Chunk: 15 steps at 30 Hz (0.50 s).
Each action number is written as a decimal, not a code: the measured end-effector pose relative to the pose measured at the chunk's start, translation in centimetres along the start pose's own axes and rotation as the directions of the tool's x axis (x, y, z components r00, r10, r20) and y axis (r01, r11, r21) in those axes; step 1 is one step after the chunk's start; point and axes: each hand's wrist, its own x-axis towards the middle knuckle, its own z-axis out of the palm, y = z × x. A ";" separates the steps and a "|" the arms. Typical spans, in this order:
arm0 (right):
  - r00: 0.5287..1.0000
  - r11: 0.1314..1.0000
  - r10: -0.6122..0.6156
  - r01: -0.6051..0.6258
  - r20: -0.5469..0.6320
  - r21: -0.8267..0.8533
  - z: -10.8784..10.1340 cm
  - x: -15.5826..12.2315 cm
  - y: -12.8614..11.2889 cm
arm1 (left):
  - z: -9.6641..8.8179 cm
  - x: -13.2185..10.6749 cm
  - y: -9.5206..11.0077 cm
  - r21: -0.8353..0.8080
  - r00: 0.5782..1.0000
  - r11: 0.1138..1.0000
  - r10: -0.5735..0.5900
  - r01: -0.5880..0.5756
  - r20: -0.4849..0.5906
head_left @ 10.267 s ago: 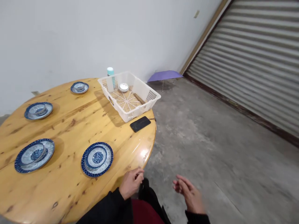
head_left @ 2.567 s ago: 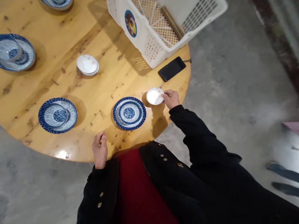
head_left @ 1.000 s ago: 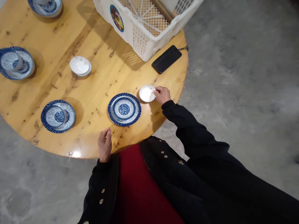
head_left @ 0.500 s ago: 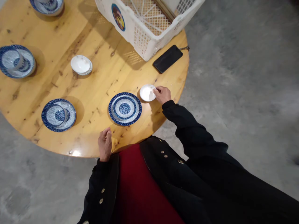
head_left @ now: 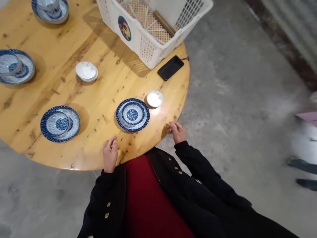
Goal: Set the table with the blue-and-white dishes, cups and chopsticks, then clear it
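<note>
My left hand (head_left: pixel 110 154) rests at the table's near edge, fingers curled in, with nothing visible in them. My right hand (head_left: pixel 177 132) is by the right edge of the table, fingers loosely bent and slightly apart, holding nothing. Between and beyond the hands lies a round blue-and-white plate (head_left: pixel 132 128), with what looks like a smaller matching dish on it. A small white dish (head_left: pixel 155 99) sits just to the upper right of that plate, apart from both hands.
On the wooden table (head_left: pixel 99 99) are stacked small white bowls (head_left: pixel 86 70), a blue-patterned plate with a bowl (head_left: pixel 60 124) and similar sets farther left. A white plastic crate (head_left: pixel 155 49) and a black phone (head_left: pixel 170 67) are at the back right. Someone's feet (head_left: pixel 305 175) show at far right.
My right hand has let go of the small white dish and drawn back toward me to the table edge. The dish stays beside the plate. The view has shifted slightly; my left hand is nearly still.
</note>
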 end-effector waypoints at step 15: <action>0.997 0.982 0.076 -0.071 -0.021 0.177 4.8 2.2 -1.4 | -3.5 -0.7 -3.7 0.010 0.998 0.999 0.035 -0.035 0.049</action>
